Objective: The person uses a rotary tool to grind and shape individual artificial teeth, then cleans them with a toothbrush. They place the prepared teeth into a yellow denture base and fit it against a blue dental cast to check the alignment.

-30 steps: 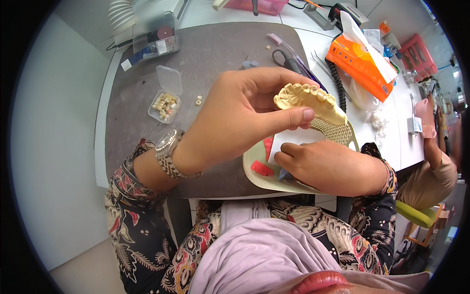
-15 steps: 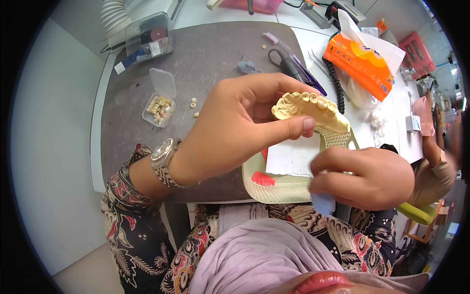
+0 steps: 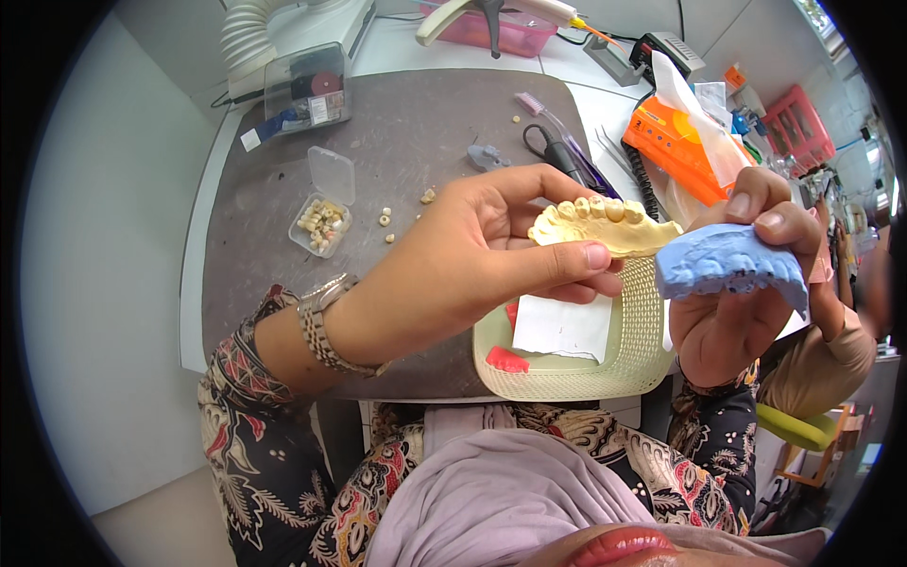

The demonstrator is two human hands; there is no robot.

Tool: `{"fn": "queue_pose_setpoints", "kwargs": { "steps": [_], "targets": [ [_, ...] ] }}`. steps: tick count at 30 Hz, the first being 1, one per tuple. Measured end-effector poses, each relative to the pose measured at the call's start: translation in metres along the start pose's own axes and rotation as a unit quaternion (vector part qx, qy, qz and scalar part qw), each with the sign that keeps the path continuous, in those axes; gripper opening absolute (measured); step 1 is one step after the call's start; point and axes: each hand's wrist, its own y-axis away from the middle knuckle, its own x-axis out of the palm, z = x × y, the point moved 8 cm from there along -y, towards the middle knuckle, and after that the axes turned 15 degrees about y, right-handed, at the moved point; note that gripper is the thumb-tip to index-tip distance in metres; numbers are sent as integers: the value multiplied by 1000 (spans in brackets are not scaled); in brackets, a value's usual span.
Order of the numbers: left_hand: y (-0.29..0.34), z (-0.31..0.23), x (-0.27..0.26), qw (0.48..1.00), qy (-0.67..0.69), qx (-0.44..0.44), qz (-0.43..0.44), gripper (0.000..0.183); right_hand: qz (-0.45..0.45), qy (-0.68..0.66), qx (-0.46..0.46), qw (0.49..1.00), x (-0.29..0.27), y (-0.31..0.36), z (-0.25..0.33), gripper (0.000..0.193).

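Note:
A yellow plaster dental cast [image 3: 605, 230] with a row of teeth along its upper edge is held in my left hand [image 3: 482, 236], thumb across its front and fingers behind. My right hand [image 3: 727, 331] grips a blue putty-like dental impression [image 3: 732, 260], with tooth-shaped bumps along its lower edge. The impression sits just right of the cast's end; whether they touch I cannot tell. Below both hands lies a pale green mesh basket [image 3: 642, 350] holding a white paper sheet [image 3: 564, 328] and a red piece [image 3: 507, 360].
On the grey mat [image 3: 406, 123] are an open clear box of tooth pieces [image 3: 321, 225], several loose teeth [image 3: 385, 217], a grey-blue lump [image 3: 488, 157] and a purple toothbrush [image 3: 557, 115]. An orange tissue pack [image 3: 675, 142] stands at right. Beyond it sits another person [image 3: 817, 364].
My right hand has risen from above the basket, bringing the blue impression up beside the cast. My left hand has tilted the cast slightly. The view has shifted a little.

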Motion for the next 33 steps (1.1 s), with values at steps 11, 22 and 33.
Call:
{"fn": "queue_pose_setpoints", "kwargs": {
  "steps": [11, 22, 33],
  "targets": [
    [3, 4, 1, 998, 40, -35, -14, 43, -16, -34, -10, 999, 3, -1, 2, 36],
    [4, 5, 5, 997, 58, -55, -11, 47, 28, -71, -22, 997, 7, -1, -5, 34],
    [3, 10, 1, 995, 72, -58, -30, 47, 15, -56, 0, 998, 8, -1, -9, 35]
  ]
}}
